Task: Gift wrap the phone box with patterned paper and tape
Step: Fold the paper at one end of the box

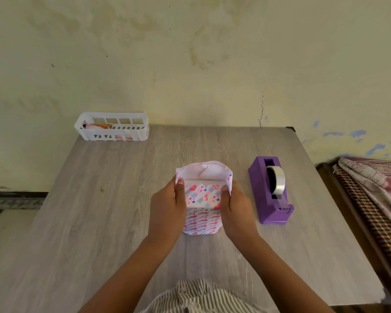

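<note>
Paper, thin and heart-printed in pink and blue, is wrapped round the phone box point(202, 205), which sits mid-table on the grey wood-grain table point(99, 199), just in front of the person. The near end looks folded shut; the far end stands open, a loose paper collar point(203, 169) rising above the box with its white underside showing.

Both hands are on it now. The left hand point(166, 210) clasps the left flank, fingers curled against the paper, its fingertip point(180, 181) up at the corner of the open end. The right hand point(236, 208) mirrors it on the right flank, thumb pressed onto the patterned top face — a two-sided clamp, box between the palms.

How will this handle? My read: the box is stiff and light, so it takes a squeeze well, but the paper is the delicate part — it creases on contact, may tear at the corners if dragged, and looks smooth enough to slide over the cardboard. Best hold is on the long sides, just where the hands are, pinning paper to box so the wrap stays taut while the far flaps get pushed in. That open collar is floppy and will spring back unless held.

The purple tape dispenser point(270, 193) waits near the right hand. A white basket point(112, 127) sits at the far left corner.
</note>
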The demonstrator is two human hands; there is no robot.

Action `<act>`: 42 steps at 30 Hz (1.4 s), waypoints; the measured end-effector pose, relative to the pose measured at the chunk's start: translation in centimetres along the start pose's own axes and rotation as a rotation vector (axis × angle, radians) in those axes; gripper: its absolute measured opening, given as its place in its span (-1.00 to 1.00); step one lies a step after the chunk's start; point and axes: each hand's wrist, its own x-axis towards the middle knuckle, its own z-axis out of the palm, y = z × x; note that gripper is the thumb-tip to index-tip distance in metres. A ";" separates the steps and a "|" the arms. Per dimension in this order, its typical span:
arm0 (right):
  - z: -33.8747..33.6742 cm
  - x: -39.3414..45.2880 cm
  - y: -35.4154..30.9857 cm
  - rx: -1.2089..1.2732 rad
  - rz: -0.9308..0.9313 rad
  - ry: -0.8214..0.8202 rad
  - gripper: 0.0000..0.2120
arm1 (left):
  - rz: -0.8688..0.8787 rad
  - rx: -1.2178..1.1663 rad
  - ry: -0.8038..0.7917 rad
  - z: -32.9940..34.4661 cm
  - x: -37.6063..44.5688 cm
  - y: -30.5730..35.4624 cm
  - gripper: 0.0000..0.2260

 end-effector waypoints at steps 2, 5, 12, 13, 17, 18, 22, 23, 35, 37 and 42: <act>0.1 0.1 -0.1 -0.036 -0.005 -0.002 -0.76 | 0.029 0.032 0.049 -0.7 0.5 0.2 -0.58; -0.1 0.2 0.0 -0.050 0.020 -0.001 -0.73 | 0.162 0.037 0.146 -2.2 0.9 0.9 -0.59; -0.6 0.8 0.2 -0.079 0.031 0.001 -0.70 | 0.759 0.385 -0.115 -0.2 -2.1 -0.3 -0.57; -0.5 0.8 0.1 -0.079 0.022 0.003 -0.70 | 0.779 0.518 -0.144 0.5 -2.4 -0.8 -0.53; -0.7 0.8 -0.3 -0.099 0.043 -0.028 -0.71 | 0.711 0.784 -0.178 1.8 -3.3 -1.3 -0.51; -0.9 1.0 -0.4 -0.122 0.056 -0.040 -0.72 | 0.686 0.794 -0.182 2.0 -3.4 -1.1 -0.49; -3.2 1.7 -1.7 -0.430 0.055 -0.096 -0.76 | 0.617 0.813 -0.210 2.3 -3.6 -0.7 -0.45; -3.8 1.9 -2.2 -0.550 0.012 -0.089 -0.77 | 0.612 0.812 -0.210 2.4 -3.5 -0.7 -0.44; -10.4 3.7 1.3 -0.108 0.189 0.317 -0.81 | 0.612 0.833 -0.202 2.9 -3.9 -0.2 -0.29; -10.1 3.3 5.1 -0.079 0.374 0.352 -0.86 | 0.615 0.838 -0.202 3.0 -4.0 -0.2 -0.29; -10.0 2.9 10.3 0.188 0.739 0.245 -0.78 | 0.623 0.824 -0.198 3.1 -4.1 -0.4 -0.22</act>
